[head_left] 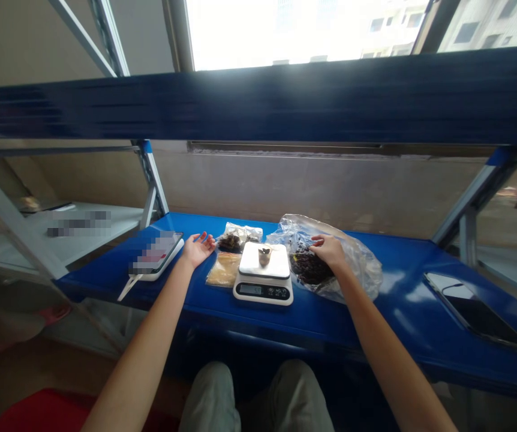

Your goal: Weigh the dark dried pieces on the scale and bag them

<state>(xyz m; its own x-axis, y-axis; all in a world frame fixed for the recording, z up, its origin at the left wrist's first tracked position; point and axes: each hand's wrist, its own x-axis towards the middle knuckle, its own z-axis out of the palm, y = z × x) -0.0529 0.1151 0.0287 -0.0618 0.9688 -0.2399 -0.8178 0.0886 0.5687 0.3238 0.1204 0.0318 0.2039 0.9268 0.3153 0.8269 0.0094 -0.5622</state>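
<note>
The clear bag (360,264) lies open on the blue shelf (393,324), right of the scale (262,282); I judge its loose plastic could snag my right wrist and spill the dark pieces (310,268). If it leaned on the plate, the reading could drift. My right hand (328,247) bends over those pieces; I can't tell whether it grips any. My left hand (199,249) is spread, empty. The small rounded thing (264,258) on the plate could tip if bumped. The display digits look too blurred to read.

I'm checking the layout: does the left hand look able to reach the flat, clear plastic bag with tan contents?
Probably yes: the open left hand is near the tan-filled bag, with nothing visible between them.
</note>
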